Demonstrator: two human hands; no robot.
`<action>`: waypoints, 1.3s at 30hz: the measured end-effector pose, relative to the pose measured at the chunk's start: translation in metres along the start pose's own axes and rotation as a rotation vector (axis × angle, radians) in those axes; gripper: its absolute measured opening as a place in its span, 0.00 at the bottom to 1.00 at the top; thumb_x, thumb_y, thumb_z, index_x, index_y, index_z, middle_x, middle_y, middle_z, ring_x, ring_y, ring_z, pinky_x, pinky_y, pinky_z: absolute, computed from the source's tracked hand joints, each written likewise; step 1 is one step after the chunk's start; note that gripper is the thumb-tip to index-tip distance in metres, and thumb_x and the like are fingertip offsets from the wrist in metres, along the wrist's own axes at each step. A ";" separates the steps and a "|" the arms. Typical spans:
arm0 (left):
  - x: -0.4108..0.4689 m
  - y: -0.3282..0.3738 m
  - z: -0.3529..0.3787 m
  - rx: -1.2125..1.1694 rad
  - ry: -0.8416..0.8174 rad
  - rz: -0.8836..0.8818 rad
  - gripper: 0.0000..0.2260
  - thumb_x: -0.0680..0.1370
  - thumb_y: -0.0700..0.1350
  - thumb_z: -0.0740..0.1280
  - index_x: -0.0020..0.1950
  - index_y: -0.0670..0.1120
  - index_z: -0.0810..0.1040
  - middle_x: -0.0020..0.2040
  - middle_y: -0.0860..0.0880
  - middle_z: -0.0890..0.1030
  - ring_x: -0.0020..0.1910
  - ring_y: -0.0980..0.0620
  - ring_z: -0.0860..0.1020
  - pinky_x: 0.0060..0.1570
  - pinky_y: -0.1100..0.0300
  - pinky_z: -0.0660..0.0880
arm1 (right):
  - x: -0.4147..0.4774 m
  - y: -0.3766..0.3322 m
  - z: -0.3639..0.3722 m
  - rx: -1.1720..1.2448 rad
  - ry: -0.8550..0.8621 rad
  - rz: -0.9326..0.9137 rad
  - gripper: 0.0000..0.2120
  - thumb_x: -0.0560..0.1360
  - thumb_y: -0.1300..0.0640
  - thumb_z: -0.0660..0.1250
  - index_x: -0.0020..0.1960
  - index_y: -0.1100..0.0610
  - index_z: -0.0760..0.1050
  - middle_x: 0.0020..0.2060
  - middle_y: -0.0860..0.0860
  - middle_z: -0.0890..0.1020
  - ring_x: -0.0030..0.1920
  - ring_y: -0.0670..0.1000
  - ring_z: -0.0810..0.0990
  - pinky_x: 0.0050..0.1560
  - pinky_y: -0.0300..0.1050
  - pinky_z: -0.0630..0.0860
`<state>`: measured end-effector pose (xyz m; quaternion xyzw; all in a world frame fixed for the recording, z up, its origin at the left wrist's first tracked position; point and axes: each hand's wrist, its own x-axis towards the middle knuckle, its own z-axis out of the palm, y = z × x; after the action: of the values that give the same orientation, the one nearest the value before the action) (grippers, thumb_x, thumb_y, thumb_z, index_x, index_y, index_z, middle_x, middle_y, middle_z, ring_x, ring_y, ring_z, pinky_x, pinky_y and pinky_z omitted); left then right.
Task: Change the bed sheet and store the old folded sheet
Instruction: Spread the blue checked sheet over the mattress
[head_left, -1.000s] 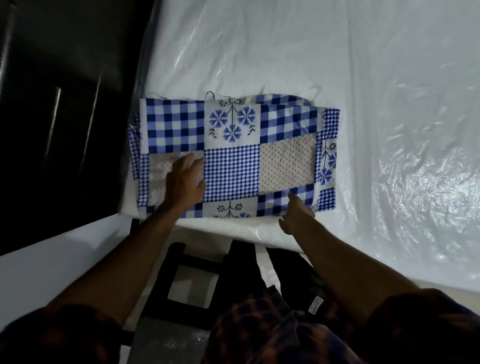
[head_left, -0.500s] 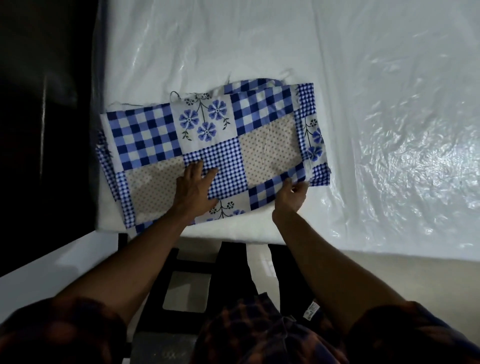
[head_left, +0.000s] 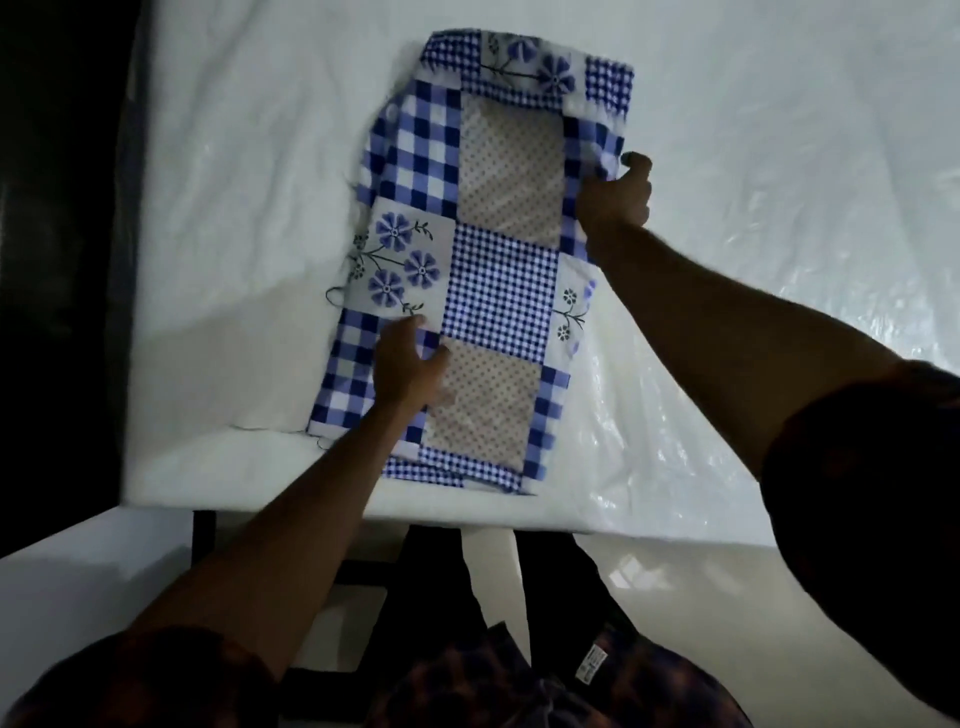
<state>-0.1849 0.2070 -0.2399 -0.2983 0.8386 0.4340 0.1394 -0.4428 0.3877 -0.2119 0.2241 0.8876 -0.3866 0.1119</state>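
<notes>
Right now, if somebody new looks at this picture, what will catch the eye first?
The folded sheet, a blue-and-white patchwork of checks and flowers, stands out brightly on the white plastic-covered mattress, near its front left corner. The left hand presses flat on the sheet's near end, while the right hand grips its right edge farther up.

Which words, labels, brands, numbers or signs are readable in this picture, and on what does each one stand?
White tag on the dark cloth at the bottom: printed, but too small and blurred to read.
Folded sheet: checks, dots and flowers only, no text.
</notes>
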 end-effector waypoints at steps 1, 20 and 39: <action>0.003 0.001 -0.004 -0.014 0.067 -0.062 0.23 0.78 0.46 0.72 0.71 0.39 0.74 0.69 0.39 0.74 0.69 0.40 0.72 0.67 0.48 0.70 | -0.007 0.000 -0.001 -0.057 -0.023 0.003 0.21 0.78 0.50 0.64 0.69 0.52 0.68 0.63 0.55 0.76 0.61 0.59 0.76 0.60 0.50 0.72; -0.046 -0.067 -0.059 0.148 0.090 -0.170 0.07 0.79 0.46 0.69 0.46 0.44 0.73 0.41 0.46 0.78 0.43 0.42 0.78 0.44 0.55 0.70 | -0.188 0.122 0.045 -0.397 -0.490 -0.234 0.23 0.80 0.43 0.62 0.72 0.51 0.71 0.76 0.56 0.64 0.77 0.59 0.60 0.74 0.57 0.64; -0.075 0.136 0.000 -0.271 -0.269 0.563 0.13 0.66 0.48 0.63 0.30 0.56 0.58 0.34 0.56 0.63 0.35 0.55 0.65 0.38 0.55 0.64 | -0.098 -0.049 -0.015 -0.357 -0.439 -0.232 0.17 0.76 0.54 0.66 0.63 0.60 0.77 0.50 0.55 0.80 0.51 0.57 0.81 0.40 0.45 0.73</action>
<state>-0.2109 0.2960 -0.1153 -0.0111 0.7969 0.5984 0.0825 -0.3816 0.3385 -0.1340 0.0090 0.9157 -0.2739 0.2939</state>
